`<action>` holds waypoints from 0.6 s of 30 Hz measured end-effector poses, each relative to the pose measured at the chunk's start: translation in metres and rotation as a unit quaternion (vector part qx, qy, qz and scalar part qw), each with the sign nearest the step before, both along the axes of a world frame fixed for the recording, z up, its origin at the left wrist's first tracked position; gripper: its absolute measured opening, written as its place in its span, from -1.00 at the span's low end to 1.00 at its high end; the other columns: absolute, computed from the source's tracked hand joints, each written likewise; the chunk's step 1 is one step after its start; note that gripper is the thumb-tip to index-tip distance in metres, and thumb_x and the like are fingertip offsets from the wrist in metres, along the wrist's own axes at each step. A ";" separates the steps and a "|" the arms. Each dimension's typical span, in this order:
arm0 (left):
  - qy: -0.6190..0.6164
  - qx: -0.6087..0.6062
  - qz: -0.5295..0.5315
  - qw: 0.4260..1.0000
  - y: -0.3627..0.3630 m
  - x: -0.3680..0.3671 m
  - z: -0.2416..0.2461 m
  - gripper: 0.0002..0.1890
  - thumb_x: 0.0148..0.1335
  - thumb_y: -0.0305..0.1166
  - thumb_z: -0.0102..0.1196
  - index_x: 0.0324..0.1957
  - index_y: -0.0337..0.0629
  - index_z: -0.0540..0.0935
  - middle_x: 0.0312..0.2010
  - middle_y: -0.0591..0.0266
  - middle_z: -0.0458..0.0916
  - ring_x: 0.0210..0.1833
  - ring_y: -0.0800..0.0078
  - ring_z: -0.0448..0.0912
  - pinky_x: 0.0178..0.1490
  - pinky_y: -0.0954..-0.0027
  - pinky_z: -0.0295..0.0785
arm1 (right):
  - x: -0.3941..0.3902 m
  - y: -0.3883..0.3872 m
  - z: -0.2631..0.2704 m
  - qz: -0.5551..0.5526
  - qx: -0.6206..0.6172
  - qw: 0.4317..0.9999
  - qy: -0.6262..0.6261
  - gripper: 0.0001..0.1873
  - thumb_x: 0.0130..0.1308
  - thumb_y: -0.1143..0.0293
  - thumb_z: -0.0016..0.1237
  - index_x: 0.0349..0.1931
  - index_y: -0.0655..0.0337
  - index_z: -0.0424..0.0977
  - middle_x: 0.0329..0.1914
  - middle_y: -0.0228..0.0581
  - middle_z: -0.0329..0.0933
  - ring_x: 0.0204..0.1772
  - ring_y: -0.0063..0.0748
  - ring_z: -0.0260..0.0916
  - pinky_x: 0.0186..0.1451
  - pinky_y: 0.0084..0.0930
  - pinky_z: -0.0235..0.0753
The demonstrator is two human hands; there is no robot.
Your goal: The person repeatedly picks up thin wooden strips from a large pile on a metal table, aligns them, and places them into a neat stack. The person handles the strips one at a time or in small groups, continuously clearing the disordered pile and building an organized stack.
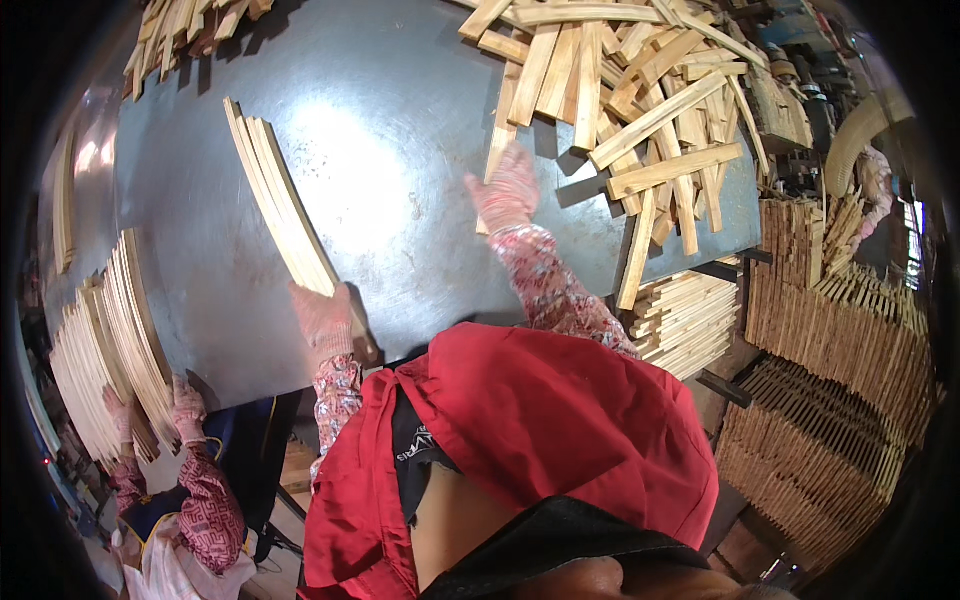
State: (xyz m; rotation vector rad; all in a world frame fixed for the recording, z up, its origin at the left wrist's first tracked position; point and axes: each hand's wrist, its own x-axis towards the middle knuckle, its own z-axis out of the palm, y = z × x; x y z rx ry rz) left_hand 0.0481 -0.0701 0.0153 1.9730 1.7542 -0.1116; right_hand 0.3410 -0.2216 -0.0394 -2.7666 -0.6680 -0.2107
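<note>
My left hand, in a pinkish knit glove, is closed around the near end of a few slim wooden strips. They lie side by side on the grey metal tabletop, slanting away to the upper left. My right hand, gloved alike and slightly blurred, straddles a single wooden strip at the left edge of a loose heap. Its thumb is on the left side of that strip and its fingers are on the right, partly hiding the wood. The heap of wooden strips lies crisscrossed at the upper right.
At lower left, a co-worker's gloved hands touch a row of strips. Another strip pile lies at the far left. Stacked wood stands right of the table, and more strips lie below its edge. A hose curves beyond.
</note>
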 end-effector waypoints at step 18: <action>0.161 0.000 0.024 0.987 0.021 -0.082 0.014 0.16 0.00 -0.09 0.50 0.51 -0.29 0.05 0.13 -0.32 0.56 0.21 -0.23 0.57 0.26 -0.05 0.53 | -0.141 0.097 0.044 0.550 -0.078 0.770 0.314 -0.51 0.44 0.21 -0.14 0.30 0.22 0.44 -0.02 0.15 0.67 0.03 0.05 0.68 0.06 0.14 0.61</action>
